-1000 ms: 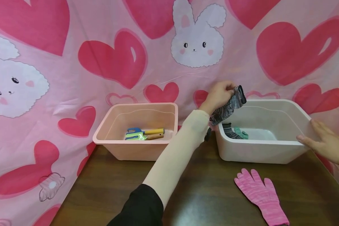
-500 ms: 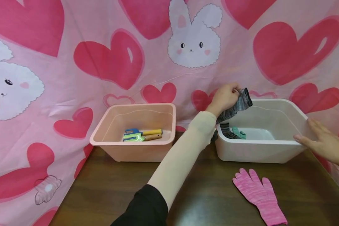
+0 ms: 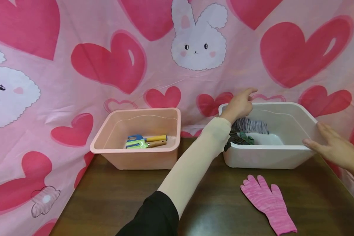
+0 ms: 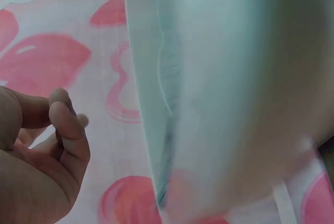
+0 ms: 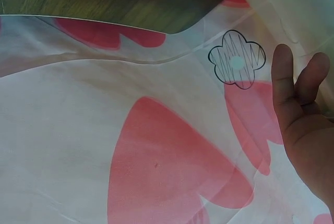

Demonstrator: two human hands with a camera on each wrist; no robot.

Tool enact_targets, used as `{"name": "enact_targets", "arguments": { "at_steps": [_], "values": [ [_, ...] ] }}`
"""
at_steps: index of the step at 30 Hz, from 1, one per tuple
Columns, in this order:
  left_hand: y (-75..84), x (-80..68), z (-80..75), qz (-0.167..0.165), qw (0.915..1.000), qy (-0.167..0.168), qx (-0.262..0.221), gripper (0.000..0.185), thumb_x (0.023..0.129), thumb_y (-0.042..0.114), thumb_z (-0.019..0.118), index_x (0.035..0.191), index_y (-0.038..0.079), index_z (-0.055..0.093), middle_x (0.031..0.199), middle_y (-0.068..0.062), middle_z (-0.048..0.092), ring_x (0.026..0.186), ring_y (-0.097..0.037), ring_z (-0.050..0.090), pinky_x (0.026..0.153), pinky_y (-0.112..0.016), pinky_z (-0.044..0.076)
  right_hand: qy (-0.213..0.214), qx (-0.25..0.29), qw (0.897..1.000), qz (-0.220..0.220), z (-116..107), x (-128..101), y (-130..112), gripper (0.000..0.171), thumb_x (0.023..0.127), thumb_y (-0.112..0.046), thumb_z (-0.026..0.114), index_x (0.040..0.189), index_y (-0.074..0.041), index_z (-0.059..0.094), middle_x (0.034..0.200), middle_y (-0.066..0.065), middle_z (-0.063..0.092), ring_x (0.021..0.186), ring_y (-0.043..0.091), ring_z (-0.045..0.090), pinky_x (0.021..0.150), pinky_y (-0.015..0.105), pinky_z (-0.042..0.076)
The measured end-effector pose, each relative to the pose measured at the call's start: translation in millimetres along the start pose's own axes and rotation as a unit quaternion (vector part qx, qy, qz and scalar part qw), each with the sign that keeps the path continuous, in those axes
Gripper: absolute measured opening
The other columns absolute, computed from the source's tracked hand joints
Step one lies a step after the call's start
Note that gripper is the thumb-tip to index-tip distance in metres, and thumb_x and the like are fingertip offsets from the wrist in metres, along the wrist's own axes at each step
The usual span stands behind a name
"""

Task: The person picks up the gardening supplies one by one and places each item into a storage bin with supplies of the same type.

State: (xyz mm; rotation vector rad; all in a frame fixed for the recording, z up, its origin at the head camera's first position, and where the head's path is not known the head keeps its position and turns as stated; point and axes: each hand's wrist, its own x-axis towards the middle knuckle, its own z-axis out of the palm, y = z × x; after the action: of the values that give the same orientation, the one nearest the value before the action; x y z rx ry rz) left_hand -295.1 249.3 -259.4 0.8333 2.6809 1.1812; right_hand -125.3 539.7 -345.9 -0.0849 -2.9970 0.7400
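Pink heart-and-bunny cloth is hung behind a dark wooden bench. Left hand is held over the white bin's back-left corner, fingers loosely spread, nothing pinched. Grey striped glove is seen inside the bin, just under that hand. Right hand is laid flat on the bin's right rim, fingers straight. Pink glove is lying on the bench in front. Tools are seen in the pink bin.
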Motion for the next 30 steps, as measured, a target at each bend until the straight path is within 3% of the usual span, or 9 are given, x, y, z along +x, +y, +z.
{"name": "enact_targets", "arguments": {
  "at_steps": [2, 4, 9, 17, 25, 30],
  "values": [
    [-3.6, -2.6, 0.1, -0.007, 1.0, 0.005, 0.003, 0.067, 0.094, 0.004, 0.053, 0.151, 0.038, 0.046, 0.132, 0.013, 0.061, 0.076, -0.009, 0.057, 0.052, -0.022, 0.043, -0.001, 0.0, 1.0, -0.001, 0, 0, -1, 0.099, 0.1, -0.047, 0.055, 0.157, -0.007, -0.015, 0.157, 0.034, -0.017, 0.142, 0.057, -0.014, 0.099, 0.08, -0.005],
    [-7.7, -7.1, -0.7, -0.01, 0.9999, 0.014, -0.001, 0.068, 0.094, 0.004, 0.054, 0.152, 0.039, 0.045, 0.135, 0.014, 0.059, 0.082, -0.008, 0.059, 0.053, -0.023, 0.043, -0.001, -0.001, 1.0, -0.002, 0, 0, -1, 0.098, 0.1, -0.047, 0.055, 0.157, -0.007, -0.015, 0.157, 0.033, -0.017, 0.142, 0.057, -0.014, 0.098, 0.081, -0.004],
    [-15.6, -24.2, -2.5, 0.0, 0.9999, 0.016, -0.001, 0.06, 0.095, 0.008, 0.055, 0.147, 0.038, 0.052, 0.134, 0.014, 0.06, 0.111, -0.006, 0.055, 0.072, -0.022, 0.046, -0.001, -0.008, 1.0, -0.006, -1, 1, -1, 0.098, 0.1, -0.047, 0.055, 0.157, -0.005, -0.014, 0.157, 0.034, -0.016, 0.142, 0.057, -0.013, 0.099, 0.081, -0.003],
    [-11.4, -54.0, 8.2, 0.056, 0.9963, -0.065, 0.015, 0.038, 0.104, 0.019, 0.055, 0.139, 0.032, 0.061, 0.124, 0.016, 0.064, 0.114, 0.001, 0.057, 0.087, -0.015, 0.044, -0.002, -0.006, 1.0, -0.013, -1, 1, 2, 0.098, 0.1, -0.047, 0.053, 0.156, -0.003, -0.013, 0.157, 0.036, -0.014, 0.143, 0.056, -0.014, 0.102, 0.078, -0.006],
    [1.3, -83.9, 35.2, 0.143, 0.977, -0.132, 0.087, 0.037, 0.105, 0.024, 0.054, 0.141, 0.034, 0.059, 0.121, 0.022, 0.065, 0.117, 0.009, 0.051, 0.089, -0.008, 0.036, -0.001, -0.012, 1.0, -0.018, 0, 2, 5, 0.097, 0.101, -0.048, 0.052, 0.155, 0.001, -0.013, 0.156, 0.038, -0.013, 0.143, 0.057, -0.013, 0.103, 0.077, -0.006],
    [7.8, -101.2, 57.6, 0.199, 0.954, -0.147, 0.17, 0.039, 0.106, 0.029, 0.052, 0.144, 0.036, 0.055, 0.125, 0.022, 0.062, 0.11, 0.01, 0.052, 0.087, -0.006, 0.038, 0.007, -0.013, 1.0, -0.025, 1, 2, 4, 0.097, 0.101, -0.047, 0.052, 0.155, 0.003, -0.011, 0.156, 0.04, -0.01, 0.143, 0.057, -0.011, 0.104, 0.077, -0.005]
  ]
}}
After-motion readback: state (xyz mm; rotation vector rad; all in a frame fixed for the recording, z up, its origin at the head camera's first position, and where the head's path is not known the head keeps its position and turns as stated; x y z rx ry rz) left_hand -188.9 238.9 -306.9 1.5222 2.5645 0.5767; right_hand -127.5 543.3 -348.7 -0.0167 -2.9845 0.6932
